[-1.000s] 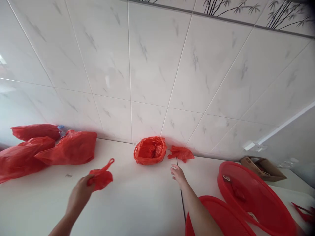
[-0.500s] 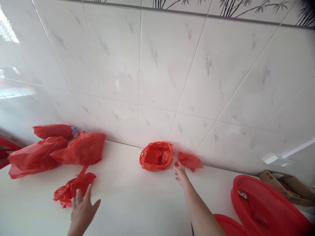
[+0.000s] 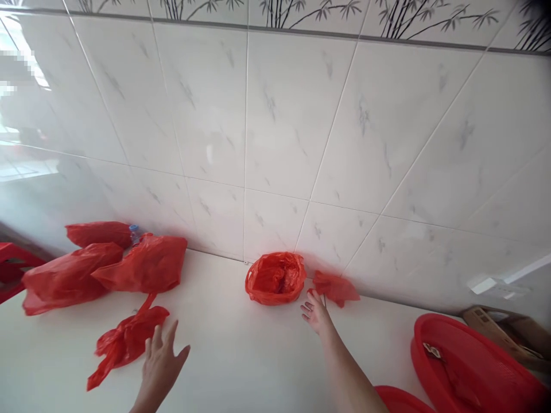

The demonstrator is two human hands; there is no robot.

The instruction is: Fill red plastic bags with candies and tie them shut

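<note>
My left hand (image 3: pixel 162 361) hovers open over the white counter, fingers spread, just right of a loose crumpled red plastic bag (image 3: pixel 124 342) lying flat. My right hand (image 3: pixel 317 313) is stretched forward with fingers apart, its tips touching or almost touching a small crumpled red bag (image 3: pixel 336 287) at the foot of the wall. An open red bag (image 3: pixel 276 277) with red contents sits just left of that hand.
Three full red bags (image 3: pixel 142 264) are piled at the back left with a bottle cap (image 3: pixel 134 230) showing between them. Red round baskets (image 3: pixel 469 367) lie at the right, a brown cardboard box (image 3: pixel 508 330) behind them. A tiled wall (image 3: pixel 275 126) backs the counter (image 3: pixel 241 361).
My left hand let go of the small red bag, which now lies on the counter to its left. My right hand reached forward to the small bag by the wall. The view shifted left.
</note>
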